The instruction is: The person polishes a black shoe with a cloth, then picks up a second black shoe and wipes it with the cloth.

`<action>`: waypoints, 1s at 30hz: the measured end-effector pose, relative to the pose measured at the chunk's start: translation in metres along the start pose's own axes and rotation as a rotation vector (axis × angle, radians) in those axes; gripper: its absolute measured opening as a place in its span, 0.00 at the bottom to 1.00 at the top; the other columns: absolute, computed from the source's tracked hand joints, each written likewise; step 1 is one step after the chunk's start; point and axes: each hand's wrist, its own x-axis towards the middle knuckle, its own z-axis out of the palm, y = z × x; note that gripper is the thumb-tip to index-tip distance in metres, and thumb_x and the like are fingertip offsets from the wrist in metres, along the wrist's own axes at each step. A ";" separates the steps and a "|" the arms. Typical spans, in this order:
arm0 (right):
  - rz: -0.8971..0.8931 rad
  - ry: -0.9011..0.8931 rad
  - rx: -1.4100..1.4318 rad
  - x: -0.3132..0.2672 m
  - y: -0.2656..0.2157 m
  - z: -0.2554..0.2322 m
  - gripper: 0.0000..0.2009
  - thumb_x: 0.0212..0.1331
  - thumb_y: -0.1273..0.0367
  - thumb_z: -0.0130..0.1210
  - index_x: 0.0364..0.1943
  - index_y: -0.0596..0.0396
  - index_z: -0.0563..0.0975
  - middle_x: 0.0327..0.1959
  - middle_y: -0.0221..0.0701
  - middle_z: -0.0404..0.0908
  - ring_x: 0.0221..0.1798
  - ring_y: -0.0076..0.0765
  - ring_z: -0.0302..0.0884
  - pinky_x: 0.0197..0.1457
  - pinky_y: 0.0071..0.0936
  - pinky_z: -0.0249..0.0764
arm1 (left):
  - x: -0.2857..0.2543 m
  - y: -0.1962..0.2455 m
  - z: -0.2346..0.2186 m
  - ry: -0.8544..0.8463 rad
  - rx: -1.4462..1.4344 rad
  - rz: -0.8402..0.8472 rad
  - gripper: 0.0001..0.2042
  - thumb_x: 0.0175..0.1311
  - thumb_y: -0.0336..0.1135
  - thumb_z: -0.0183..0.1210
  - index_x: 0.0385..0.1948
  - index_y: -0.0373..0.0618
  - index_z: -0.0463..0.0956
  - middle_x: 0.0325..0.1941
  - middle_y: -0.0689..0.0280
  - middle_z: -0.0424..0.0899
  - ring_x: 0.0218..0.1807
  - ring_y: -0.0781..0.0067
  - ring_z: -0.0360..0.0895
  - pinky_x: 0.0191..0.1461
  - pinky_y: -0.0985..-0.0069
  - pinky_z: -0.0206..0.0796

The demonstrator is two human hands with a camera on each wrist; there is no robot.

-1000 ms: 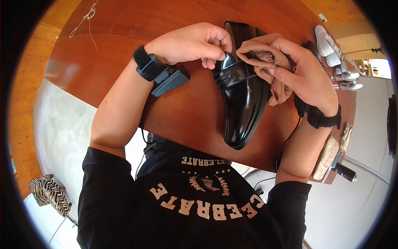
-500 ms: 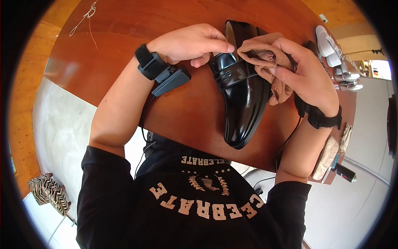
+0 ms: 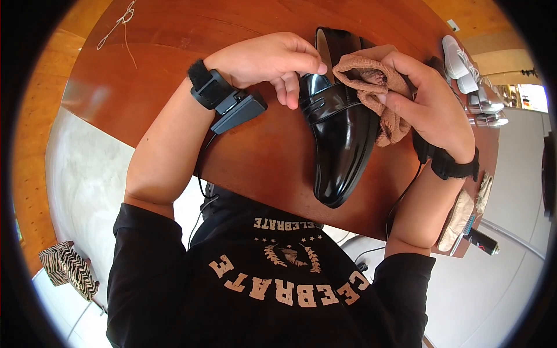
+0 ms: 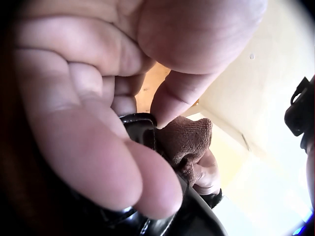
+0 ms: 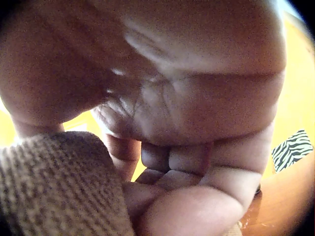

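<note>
Pinching black shoe [image 3: 343, 151]'s tongue: left hand [image 3: 267, 62] | gripping brown cloth [image 3: 394, 123]: right hand [image 3: 436, 110] | best done lightly, shoe steady

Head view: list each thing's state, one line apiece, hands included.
Black shoe: glossy, upper facing up.
Brown cloth: bunched, against the shoe.
Left hand: thumb at the shoe's tongue.
Right hand: gripping the cloth.
Cord: loosely looped, lying on the table.
White sneaker: laced.
</note>
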 end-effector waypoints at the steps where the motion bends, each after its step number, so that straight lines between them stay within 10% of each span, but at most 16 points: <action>1: -0.006 -0.002 0.013 0.000 0.000 0.001 0.14 0.60 0.81 0.55 0.50 0.62 0.74 0.42 0.27 0.78 0.44 0.20 0.71 0.50 0.20 0.73 | 0.000 0.000 0.000 -0.005 0.008 -0.001 0.19 0.74 0.42 0.57 0.51 0.32 0.75 0.25 0.61 0.85 0.24 0.73 0.86 0.28 0.80 0.78; 30: -0.132 0.001 -0.020 0.001 0.006 0.001 0.16 0.59 0.82 0.53 0.53 0.64 0.75 0.44 0.28 0.79 0.47 0.19 0.73 0.55 0.20 0.73 | 0.002 -0.006 -0.009 -0.177 0.024 0.139 0.11 0.77 0.41 0.55 0.42 0.41 0.76 0.36 0.69 0.83 0.34 0.77 0.87 0.38 0.82 0.80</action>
